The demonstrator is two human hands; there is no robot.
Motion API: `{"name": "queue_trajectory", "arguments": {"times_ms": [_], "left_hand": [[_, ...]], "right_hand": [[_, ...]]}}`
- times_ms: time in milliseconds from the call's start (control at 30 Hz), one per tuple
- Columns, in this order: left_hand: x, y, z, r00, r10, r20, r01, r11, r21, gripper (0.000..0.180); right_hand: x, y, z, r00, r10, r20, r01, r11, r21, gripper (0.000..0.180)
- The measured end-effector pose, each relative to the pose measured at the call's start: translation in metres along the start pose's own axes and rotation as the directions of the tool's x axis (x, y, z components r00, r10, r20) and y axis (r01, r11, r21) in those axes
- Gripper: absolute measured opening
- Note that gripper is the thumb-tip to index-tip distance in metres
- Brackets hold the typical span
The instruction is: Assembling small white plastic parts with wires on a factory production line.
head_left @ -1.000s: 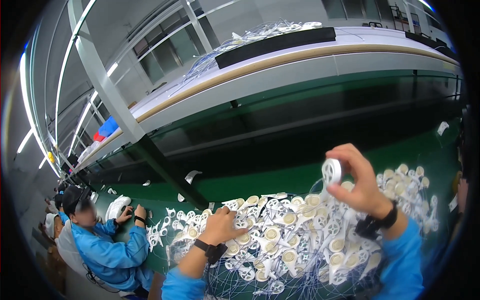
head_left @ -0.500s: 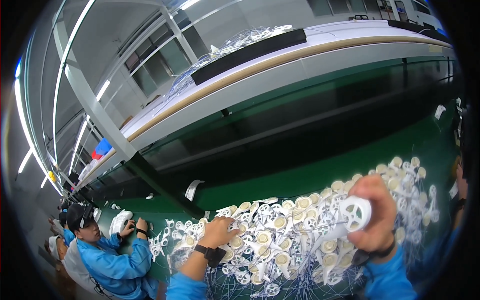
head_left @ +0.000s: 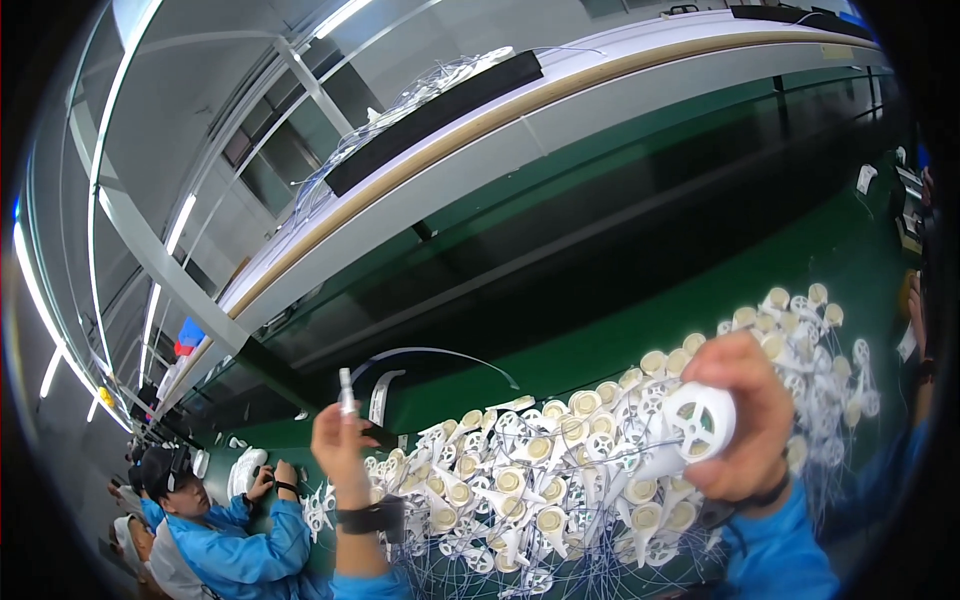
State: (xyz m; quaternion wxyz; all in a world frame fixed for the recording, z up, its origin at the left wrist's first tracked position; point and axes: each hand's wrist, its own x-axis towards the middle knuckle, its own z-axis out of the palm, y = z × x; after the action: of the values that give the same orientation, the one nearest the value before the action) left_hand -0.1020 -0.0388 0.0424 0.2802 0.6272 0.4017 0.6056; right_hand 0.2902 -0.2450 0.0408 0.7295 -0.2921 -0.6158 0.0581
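My right hand grips a white plastic part with a spoked round end; its pale stem slants down to the left over the heap. Raised at the heap's left end, my left hand pinches a small white tube-like piece that points upward. Near that piece a thin pale cable arcs to the right; whether it joins the piece I cannot tell. Below and between both hands spreads a heap of white parts with round cream discs, spoked rings and tangled thin wires.
The heap lies on a green work surface. A curved white strip lies beyond my left hand. A co-worker in blue sits at the left. A slanting post and a raised shelf with wired parts stand beyond.
My left hand has risen from the heap and moved left, now with the small white piece in its fingers. The right hand keeps its spoked part. The view has shifted slightly.
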Motion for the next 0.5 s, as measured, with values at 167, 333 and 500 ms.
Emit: {"name": "queue_trajectory", "arguments": {"times_ms": [167, 333, 500], "left_hand": [[-0.004, 0.029, -0.066, 0.985, 0.110, -0.132, -0.122, 0.988, -0.090, 0.029], [-0.022, 0.061, -0.131, 0.966, 0.127, -0.226, -0.164, 0.974, -0.156, 0.032], [-0.033, 0.085, -0.207, 0.856, 0.167, -0.488, -0.228, 0.971, -0.067, 0.038]], "right_hand": [[0.001, 0.000, -0.002, 1.000, 0.006, -0.007, -0.006, 1.000, 0.010, 0.062], [0.001, 0.002, -0.004, 0.999, 0.047, 0.000, -0.047, 0.998, 0.029, 0.063], [0.003, 0.004, 0.000, 0.999, 0.044, 0.013, -0.045, 0.998, 0.039, 0.062]]}}
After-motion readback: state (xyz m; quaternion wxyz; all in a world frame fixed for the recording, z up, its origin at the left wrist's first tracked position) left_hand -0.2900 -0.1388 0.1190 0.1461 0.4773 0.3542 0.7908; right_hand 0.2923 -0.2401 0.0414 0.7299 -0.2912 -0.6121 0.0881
